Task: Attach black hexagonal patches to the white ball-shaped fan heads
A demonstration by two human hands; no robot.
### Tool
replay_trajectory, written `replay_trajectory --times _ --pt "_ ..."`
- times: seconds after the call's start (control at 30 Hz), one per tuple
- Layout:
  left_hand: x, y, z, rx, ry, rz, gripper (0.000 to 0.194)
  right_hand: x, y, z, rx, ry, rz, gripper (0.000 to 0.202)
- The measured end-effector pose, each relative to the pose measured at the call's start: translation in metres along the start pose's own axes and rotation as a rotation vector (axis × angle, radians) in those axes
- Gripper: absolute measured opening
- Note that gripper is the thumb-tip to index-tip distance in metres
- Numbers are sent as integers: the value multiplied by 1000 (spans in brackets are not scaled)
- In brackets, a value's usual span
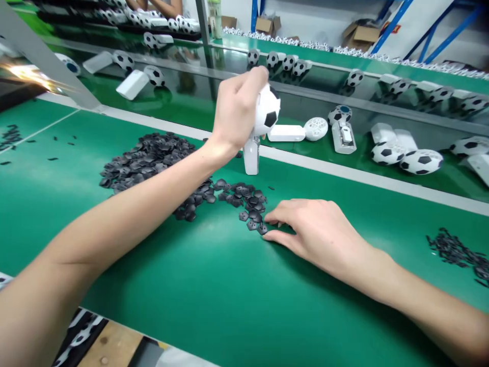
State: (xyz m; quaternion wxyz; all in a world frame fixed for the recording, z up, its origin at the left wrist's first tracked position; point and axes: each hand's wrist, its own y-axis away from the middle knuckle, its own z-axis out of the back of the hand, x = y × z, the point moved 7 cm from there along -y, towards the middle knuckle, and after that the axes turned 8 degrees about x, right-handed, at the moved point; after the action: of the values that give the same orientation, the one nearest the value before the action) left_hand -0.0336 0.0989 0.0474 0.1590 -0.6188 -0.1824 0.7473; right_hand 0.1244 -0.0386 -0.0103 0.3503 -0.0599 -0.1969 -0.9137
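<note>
My left hand (239,109) is closed round a white gadget (266,109) with a soccer-ball-patterned head and a white handle pointing down. It holds this above the far edge of the green work surface. My right hand (317,232) rests low over the surface, thumb and forefinger apart at the near end of a trail of small black pentagon pieces (252,214). One black pentagon piece (262,228) lies between those fingertips, still among the others. A large heap of the same black pieces (153,158) spreads behind my left forearm.
Beyond the white edge strip (328,171), a lower green belt (191,107) carries several soccer-ball gadgets (422,160). Thin black bits (456,250) lie at the right. A grey post (49,51) rises at the left. Another person's arms (168,7) show at the back.
</note>
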Motion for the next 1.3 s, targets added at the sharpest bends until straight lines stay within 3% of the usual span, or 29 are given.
replay_trajectory --times 0.13,0.3,0.5,0.63,0.7,0.77,0.87,0.93,1.03,1.1,1.3 --pt "-9 0 -7 69 77 -166 54 16 7 0 -131 183 78 8" --pt "-10 1 -7 17 111 -38 55 31 21 0 -348 345 239 24" --pt "-12 7 -6 55 85 14 54 36 22 -1 -290 438 332 32" --pt "-9 1 -3 110 -77 -2 52 35 11 -4 -219 444 281 32" --pt "-11 -2 -3 139 -150 -55 51 29 6 -4 -170 361 261 29" --pt "-14 -3 0 120 -126 -101 51 20 6 8 -217 154 284 23" --pt "-6 -3 1 138 140 -1 44 -3 15 44 -476 -295 312 14" --pt "1 -1 -7 227 356 136 39 -23 21 65 -650 -565 258 12" --pt "3 12 -26 318 566 294 33 -45 26 80 -833 -840 156 15" --pt "2 25 -38 325 618 371 28 -50 27 82 -880 -928 133 19" --pt "-4 60 -68 366 669 654 25 -54 20 76 -815 -898 157 22"
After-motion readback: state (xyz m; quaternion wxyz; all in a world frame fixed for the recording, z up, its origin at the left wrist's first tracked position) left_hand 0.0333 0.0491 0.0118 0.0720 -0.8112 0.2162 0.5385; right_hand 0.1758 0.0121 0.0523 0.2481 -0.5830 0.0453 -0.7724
